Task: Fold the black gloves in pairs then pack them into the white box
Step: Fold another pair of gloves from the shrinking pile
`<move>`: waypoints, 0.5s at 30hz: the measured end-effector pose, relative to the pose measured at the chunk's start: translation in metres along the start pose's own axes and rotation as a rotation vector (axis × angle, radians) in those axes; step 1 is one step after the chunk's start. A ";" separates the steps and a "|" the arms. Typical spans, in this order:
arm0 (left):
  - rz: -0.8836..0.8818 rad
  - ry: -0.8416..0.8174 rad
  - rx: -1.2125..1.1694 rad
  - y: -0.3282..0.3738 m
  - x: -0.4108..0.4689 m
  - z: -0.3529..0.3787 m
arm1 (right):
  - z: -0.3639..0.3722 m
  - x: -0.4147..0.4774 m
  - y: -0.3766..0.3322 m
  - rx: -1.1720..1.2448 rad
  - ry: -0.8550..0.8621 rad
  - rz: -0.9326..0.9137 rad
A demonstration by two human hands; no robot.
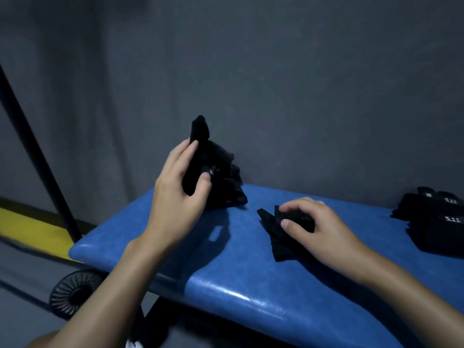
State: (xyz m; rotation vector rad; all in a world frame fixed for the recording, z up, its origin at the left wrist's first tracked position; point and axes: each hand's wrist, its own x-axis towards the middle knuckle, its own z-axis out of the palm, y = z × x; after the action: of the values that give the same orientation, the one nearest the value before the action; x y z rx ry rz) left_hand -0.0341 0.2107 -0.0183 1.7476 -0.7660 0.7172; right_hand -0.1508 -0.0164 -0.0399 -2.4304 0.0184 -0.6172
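My left hand [175, 189] grips a black glove [198, 136] and holds it upright above the far left of the blue padded bench [238, 280]. Just behind it lies a loose heap of black gloves [226, 189] against the grey wall. My right hand [319, 227] presses down on another black glove [278, 234] lying flat in the middle of the bench, fingers curled over its upper part. A stack of folded black gloves [437, 222] with white "5.11" labels sits at the right edge. No white box is in view.
A grey wall [276, 84] stands directly behind the bench. A black pole [37, 151] slants down at the left. A round black fan [75, 292] sits on the floor below the bench's left end, beside a yellow floor stripe [30, 232].
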 end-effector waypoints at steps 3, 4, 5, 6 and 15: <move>-0.060 -0.016 -0.244 0.020 -0.001 0.001 | -0.004 0.001 -0.011 0.082 0.061 -0.011; -0.088 -0.038 -0.296 0.024 -0.003 0.002 | -0.006 0.001 -0.016 0.125 0.077 -0.012; -0.117 -0.068 -0.332 0.028 -0.004 0.004 | -0.008 0.001 -0.020 0.175 0.088 -0.010; -0.151 -0.102 -0.363 0.030 -0.006 0.007 | -0.010 0.001 -0.023 0.230 0.093 -0.002; -0.231 -0.279 -0.385 0.046 -0.014 0.036 | -0.018 0.005 -0.024 0.353 0.205 0.010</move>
State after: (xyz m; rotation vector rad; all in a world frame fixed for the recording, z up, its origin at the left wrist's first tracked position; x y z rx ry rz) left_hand -0.0748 0.1667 -0.0127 1.5612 -0.8110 0.1555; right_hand -0.1579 -0.0077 -0.0112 -2.0198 0.0054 -0.7910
